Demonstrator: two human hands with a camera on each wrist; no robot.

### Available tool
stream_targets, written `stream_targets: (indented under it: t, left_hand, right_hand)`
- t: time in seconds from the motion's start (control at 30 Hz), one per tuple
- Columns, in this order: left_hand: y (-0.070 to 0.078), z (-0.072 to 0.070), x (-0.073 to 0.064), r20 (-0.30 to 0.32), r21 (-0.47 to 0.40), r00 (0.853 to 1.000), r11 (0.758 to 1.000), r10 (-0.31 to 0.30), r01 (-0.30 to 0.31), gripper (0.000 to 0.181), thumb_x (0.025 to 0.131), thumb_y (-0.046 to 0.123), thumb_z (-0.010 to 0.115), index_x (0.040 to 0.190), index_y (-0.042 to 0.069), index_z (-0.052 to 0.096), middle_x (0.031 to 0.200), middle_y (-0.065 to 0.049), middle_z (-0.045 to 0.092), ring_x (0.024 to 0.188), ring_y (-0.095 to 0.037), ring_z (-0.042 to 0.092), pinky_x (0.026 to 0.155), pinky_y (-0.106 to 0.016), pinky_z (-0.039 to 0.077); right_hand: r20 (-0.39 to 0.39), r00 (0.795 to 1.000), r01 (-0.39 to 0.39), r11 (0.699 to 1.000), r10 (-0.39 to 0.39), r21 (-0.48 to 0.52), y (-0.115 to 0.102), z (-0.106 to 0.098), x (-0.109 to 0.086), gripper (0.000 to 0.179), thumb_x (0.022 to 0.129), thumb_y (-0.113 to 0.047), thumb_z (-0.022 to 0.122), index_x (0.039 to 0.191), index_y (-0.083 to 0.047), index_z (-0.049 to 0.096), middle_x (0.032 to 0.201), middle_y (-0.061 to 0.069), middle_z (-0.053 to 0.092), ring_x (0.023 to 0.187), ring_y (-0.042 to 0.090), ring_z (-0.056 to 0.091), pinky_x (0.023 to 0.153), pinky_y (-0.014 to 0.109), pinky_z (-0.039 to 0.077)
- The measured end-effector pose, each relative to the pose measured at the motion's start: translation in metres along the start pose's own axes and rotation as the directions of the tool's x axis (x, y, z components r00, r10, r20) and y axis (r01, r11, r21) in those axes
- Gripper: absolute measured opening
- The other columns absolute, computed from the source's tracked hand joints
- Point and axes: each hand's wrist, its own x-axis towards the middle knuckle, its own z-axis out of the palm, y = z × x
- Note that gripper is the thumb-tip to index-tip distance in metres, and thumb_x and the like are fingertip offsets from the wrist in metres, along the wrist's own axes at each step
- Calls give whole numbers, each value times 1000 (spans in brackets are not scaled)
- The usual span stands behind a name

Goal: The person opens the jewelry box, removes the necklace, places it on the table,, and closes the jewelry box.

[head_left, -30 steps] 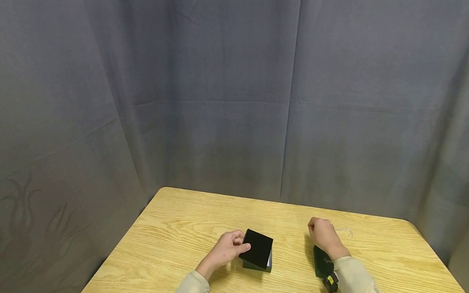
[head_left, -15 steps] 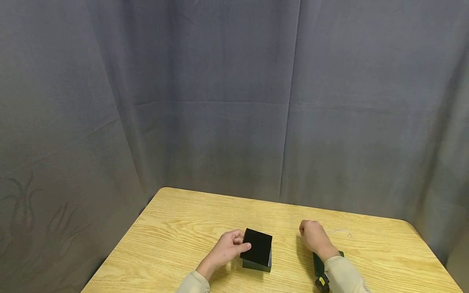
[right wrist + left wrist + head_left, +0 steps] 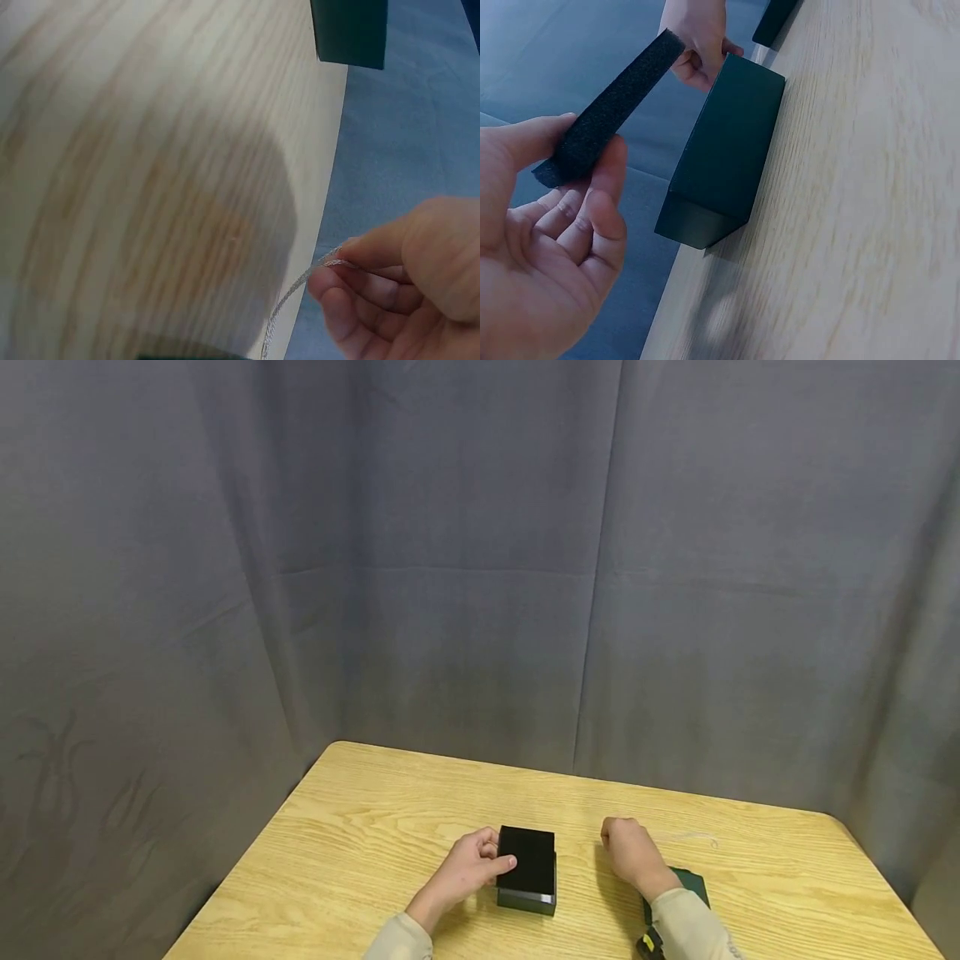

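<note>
My left hand (image 3: pixel 463 870) pinches a thin square black foam pad (image 3: pixel 527 860) between thumb and fingers. In the left wrist view the pad (image 3: pixel 611 109) is tilted, apart from the dark green box (image 3: pixel 724 142) standing on the table. The head view shows the box (image 3: pixel 527 903) below the pad, a pale strip of its inside visible. To the right, my right hand (image 3: pixel 632 853) is low over the table. The right wrist view shows its thumb and finger (image 3: pixel 375 251) pinching a thin silver chain (image 3: pixel 283 300), whose loose end trails rightward on the table.
A dark green box lid (image 3: pixel 688 883) lies on the wooden table (image 3: pixel 420 785), partly hidden under my right forearm. A black wrist device with a yellow mark (image 3: pixel 649 943) is at that sleeve. Grey curtains (image 3: pixel 465 568) hang behind and left of the table.
My right hand has moved left, drawing the chain along with it and uncovering more of the green lid. The foam pad has turned to line up more with the box.
</note>
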Motion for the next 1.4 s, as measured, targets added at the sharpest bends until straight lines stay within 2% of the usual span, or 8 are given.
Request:
stream_targets:
  t: [0.2, 0.53, 0.8, 0.9, 1.07, 1.17, 1.3, 1.4]
  left_hand:
    - [21, 0, -12, 7, -49, 1000, 999, 20, -20, 25, 90, 6, 63, 82, -4, 42, 60, 3, 24, 55, -12, 33, 55, -24, 33]
    - [24, 1, -11, 12, -34, 1000, 999, 16, -16, 31, 90, 6, 63, 83, -10, 38, 60, 3, 25, 56, -12, 35, 55, -24, 35]
    - [-7, 3, 7, 19, -27, 1000, 1000, 7, -7, 33, 89, 12, 66, 78, -1, 37, 61, 3, 24, 55, -12, 33, 53, -24, 36]
    - [-7, 3, 7, 31, -19, 999, 1000, 13, -13, 35, 89, 13, 66, 78, 0, 36, 60, 3, 24, 54, -12, 31, 53, -23, 36]
    - [-6, 4, 8, 36, -10, 999, 1000, 6, -6, 35, 90, 15, 66, 78, 2, 36, 60, 3, 23, 54, -11, 32, 52, -23, 36]
    - [-6, 5, 8, 36, -12, 999, 1000, -2, 3, 32, 90, 15, 66, 80, 2, 38, 60, 3, 23, 55, -11, 32, 53, -24, 37]
    - [3, 6, 5, 38, -24, 999, 1000, -2, 3, 30, 90, 13, 65, 81, -1, 40, 60, 3, 23, 56, -13, 32, 54, -25, 37]
    - [13, 7, 1, 34, -32, 999, 999, 3, -2, 28, 90, 10, 64, 82, -4, 41, 60, 3, 24, 55, -13, 34, 55, -26, 37]
  right_hand:
    - [-1, 1000, 13, 1000, -13, 7, -3, 4, 2, 17, 84, 10, 59, 74, -4, 57, 68, 4, 54, 59, 14, 44, 52, 30, 39]
    - [-10, 1000, 23, 1000, -23, 1, -3, 9, 3, 12, 82, 8, 64, 78, -2, 62, 73, 7, 60, 63, 15, 53, 56, 31, 46]
    - [-18, 1000, 18, 1000, -18, 0, -7, 5, 1, 9, 80, 4, 70, 79, -2, 63, 73, 7, 61, 64, 17, 57, 57, 31, 47]
    - [-11, 1000, -11, 1000, 11, 12, -10, 5, 0, 8, 82, 0, 69, 79, -4, 63, 71, 4, 59, 61, 14, 54, 54, 30, 46]
    - [5, 997, -79, 990, 79, 118, -14, 4, -3, 5, 88, -7, 65, 82, -7, 65, 71, 0, 58, 58, 10, 49, 52, 28, 42]
    - [3, 995, -101, 972, 102, 214, -18, 1, -5, 7, 90, -10, 62, 88, -6, 67, 76, 0, 61, 62, 11, 53, 54, 29, 45]
    - [31, 992, -124, 931, 120, 344, -26, -4, -9, 16, 94, -18, 59, 97, -6, 69, 84, 1, 65, 73, 12, 58, 62, 33, 49]
    - [92, 988, -151, 885, 123, 440, -32, -7, -11, 26, 97, -27, 55, 102, -4, 68, 87, 4, 65, 73, 15, 61, 62, 33, 49]
